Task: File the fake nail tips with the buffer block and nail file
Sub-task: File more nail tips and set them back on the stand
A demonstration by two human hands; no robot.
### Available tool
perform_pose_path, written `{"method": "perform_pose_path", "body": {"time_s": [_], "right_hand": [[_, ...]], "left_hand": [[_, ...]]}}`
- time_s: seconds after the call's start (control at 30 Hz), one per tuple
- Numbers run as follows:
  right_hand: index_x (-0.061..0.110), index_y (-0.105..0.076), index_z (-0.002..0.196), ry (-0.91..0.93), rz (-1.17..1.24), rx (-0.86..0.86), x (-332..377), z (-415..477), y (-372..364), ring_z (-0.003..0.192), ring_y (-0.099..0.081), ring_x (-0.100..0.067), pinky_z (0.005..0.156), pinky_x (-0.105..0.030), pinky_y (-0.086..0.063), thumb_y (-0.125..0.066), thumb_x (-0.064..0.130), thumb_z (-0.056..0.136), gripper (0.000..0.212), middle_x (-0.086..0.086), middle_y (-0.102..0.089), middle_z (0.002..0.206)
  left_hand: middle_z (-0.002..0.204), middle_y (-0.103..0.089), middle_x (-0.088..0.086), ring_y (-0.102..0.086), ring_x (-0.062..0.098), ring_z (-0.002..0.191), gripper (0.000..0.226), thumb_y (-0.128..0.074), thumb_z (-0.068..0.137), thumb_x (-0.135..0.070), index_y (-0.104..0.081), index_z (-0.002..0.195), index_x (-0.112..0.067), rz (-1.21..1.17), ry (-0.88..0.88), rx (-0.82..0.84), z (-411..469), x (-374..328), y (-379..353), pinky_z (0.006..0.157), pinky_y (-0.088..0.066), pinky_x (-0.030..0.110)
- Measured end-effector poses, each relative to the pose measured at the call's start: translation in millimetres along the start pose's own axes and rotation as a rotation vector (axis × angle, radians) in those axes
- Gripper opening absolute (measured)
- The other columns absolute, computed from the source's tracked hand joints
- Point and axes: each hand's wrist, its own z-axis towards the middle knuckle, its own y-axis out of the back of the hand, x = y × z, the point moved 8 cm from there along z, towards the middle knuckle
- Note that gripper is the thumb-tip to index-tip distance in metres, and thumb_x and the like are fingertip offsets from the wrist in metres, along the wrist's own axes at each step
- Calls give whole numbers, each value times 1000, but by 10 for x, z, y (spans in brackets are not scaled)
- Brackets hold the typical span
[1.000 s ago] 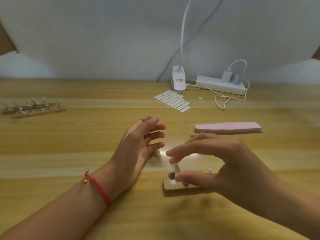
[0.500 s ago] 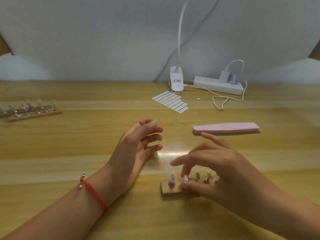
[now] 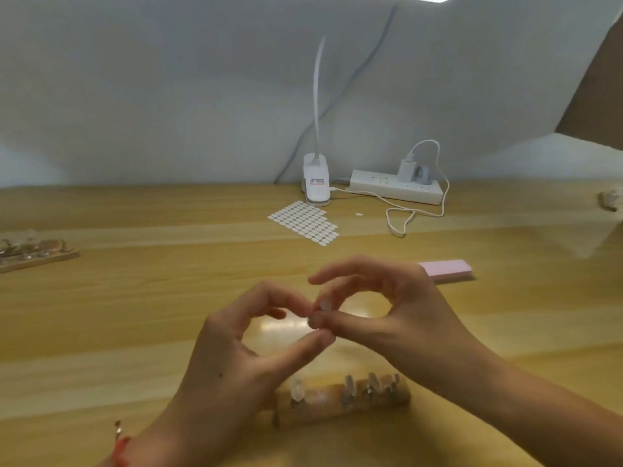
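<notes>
Standing upright between fingertips: nail tip (image 3: pixel 325 304)

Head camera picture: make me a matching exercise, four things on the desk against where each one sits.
Things:
1. pink buffer block
2. power strip
3. sticker sheet
4. wooden nail stand

Places:
A. just in front of the clip lamp base
B. near edge, below both hands
C. back of the desk, charger plugged in
D. beyond the right hand

Pairs: 1-D, 2-C, 3-A, 4-B
</notes>
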Motion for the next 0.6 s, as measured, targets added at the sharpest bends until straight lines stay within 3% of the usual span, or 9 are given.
{"method": "perform_pose_path", "body": {"time_s": [0.1, 0.2, 0.27, 0.33, 0.37, 0.5, 0.6], "right_hand": [[30, -74, 96, -20, 91, 85, -65, 75, -31, 89, -70, -6, 88, -16, -50, -85, 23, 74, 25, 11, -75, 88], [43, -69, 112, -33, 19, 194, -186, 126, 100, 108, -64, -3, 98, -23, -51, -80, 43, 75, 38, 20, -67, 117], [47, -58, 128, 11, -466, 227, -376, 154, 270, 126, -51, -1, 108, -29, -44, -71, 40, 86, 44, 21, -52, 137], [46, -40, 144, -6, -987, 316, -615, 153, 359, 138, -32, -7, 118, -31, -26, -58, 22, 98, 55, 16, -38, 151], [44, -39, 146, -60, -1012, 331, -716, 140, 407, 138, -31, -8, 116, -29, -24, -51, 15, 100, 56, 16, -38, 151], [37, -53, 137, -13, -893, 269, -672, 149, 432, 116, -56, -12, 99, -31, -48, -56, 12, 98, 46, 9, -58, 133], [37, -48, 135, 55, -606, 12, -456, 200, 559, 108, -62, -6, 95, -26, -52, -63, 6, 93, 54, 11, -65, 120]], "left_hand": [[80, -72, -12, -64, 6, 83, 32, -76, 55, -56, -71, 79, -35, -19, 37, -59, 44, 53, 40, 78, -50, 21], [82, -75, -11, -67, 4, 79, 38, -89, 51, -44, -74, 86, -38, -100, 125, -77, 83, 156, 54, 73, -49, 9], [85, -76, -9, -70, 5, 82, 35, -83, 52, -38, -76, 87, -38, -215, 197, -88, 96, 248, 46, 71, -48, 6], [87, -76, -8, -70, 3, 85, 28, -76, 55, -36, -78, 83, -35, -314, 260, -90, 106, 323, 31, 68, -46, 4], [88, -76, -8, -70, 1, 85, 27, -75, 56, -35, -79, 82, -33, -344, 282, -90, 111, 342, 25, 67, -46, 3], [85, -76, -7, -68, -5, 76, 27, -74, 53, -35, -79, 79, -33, -383, 346, -107, 123, 376, 28, 64, -45, 3], [82, -76, -2, -65, -1, 68, 30, -72, 55, -41, -79, 82, -32, -399, 372, -85, 124, 417, 30, 63, -48, 7]]}}
